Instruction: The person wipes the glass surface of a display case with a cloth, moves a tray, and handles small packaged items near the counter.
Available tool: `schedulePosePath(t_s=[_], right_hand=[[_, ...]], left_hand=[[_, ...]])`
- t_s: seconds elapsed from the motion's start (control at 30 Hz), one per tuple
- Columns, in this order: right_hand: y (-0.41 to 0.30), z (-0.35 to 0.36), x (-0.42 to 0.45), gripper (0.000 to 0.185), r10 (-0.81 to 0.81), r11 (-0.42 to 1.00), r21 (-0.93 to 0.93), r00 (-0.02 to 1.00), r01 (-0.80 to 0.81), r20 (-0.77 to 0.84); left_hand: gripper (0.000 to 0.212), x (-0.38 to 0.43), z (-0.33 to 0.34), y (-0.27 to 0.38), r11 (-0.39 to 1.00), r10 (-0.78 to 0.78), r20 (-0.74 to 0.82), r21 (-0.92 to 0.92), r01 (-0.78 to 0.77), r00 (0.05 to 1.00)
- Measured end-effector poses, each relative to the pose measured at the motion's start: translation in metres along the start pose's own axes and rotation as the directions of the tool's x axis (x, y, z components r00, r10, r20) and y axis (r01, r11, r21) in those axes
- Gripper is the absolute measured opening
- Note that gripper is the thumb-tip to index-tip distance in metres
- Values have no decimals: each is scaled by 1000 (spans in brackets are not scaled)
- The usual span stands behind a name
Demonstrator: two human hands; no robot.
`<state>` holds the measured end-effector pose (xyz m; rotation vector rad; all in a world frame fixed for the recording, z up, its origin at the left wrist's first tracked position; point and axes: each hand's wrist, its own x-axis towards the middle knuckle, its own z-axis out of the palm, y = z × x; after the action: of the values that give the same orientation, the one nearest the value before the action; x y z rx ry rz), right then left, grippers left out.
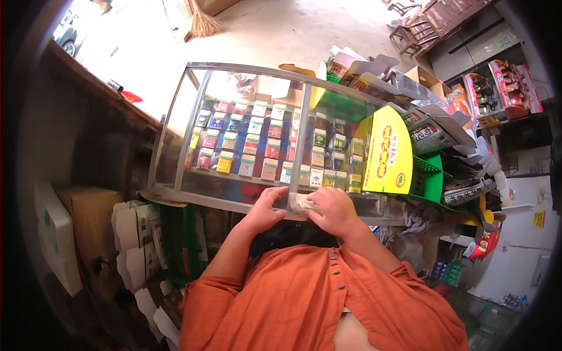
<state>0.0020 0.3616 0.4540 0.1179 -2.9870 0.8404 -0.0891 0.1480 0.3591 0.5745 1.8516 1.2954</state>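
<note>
My right hand (336, 209) holds a small crumpled, whitish translucent plastic bag (299, 202) with something pale inside; what it contains is too blurred to tell. To the left of that bag is my left hand (265, 209), its fingers apart and slightly curled, with nothing in it. Both hands are over the near metal edge of a glass display case (228, 203). Under the glass lie several rows of cigarette packs (250, 148) in many colours.
A green plastic rack (428, 173) with a yellow printed sign (388, 151) stands on the case's right side, among opened snack cartons (432, 131). At lower left are a cardboard box (88, 219) and a white foam panel (57, 237). Beyond the case, a straw broom (204, 24) touches the floor.
</note>
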Motion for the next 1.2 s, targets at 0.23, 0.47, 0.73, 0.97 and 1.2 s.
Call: schedulePosePath(t_s=[0.23,0.47,0.73,0.97,1.2], right_hand=[[3,-9,-30,12,36,999,0,998,-36,-55],[6,-21,-25,8,16,995,100,997,-8,-80],[6,-24,-27,7,42,966,253,998,-51,44],[10,-4,-31,8,44,817,554,975,-161,219],[22,11,-26,37,160,947,256,976,-194,148]], left_hand=[[69,-10,1,32,981,-120,179,-132,145,977],[46,12,10,5,889,-271,47,-370,269,962],[44,37,9,11,829,-341,283,-360,429,896],[34,41,18,-8,872,-290,285,-315,375,914],[26,29,19,6,948,-312,97,-29,316,945]])
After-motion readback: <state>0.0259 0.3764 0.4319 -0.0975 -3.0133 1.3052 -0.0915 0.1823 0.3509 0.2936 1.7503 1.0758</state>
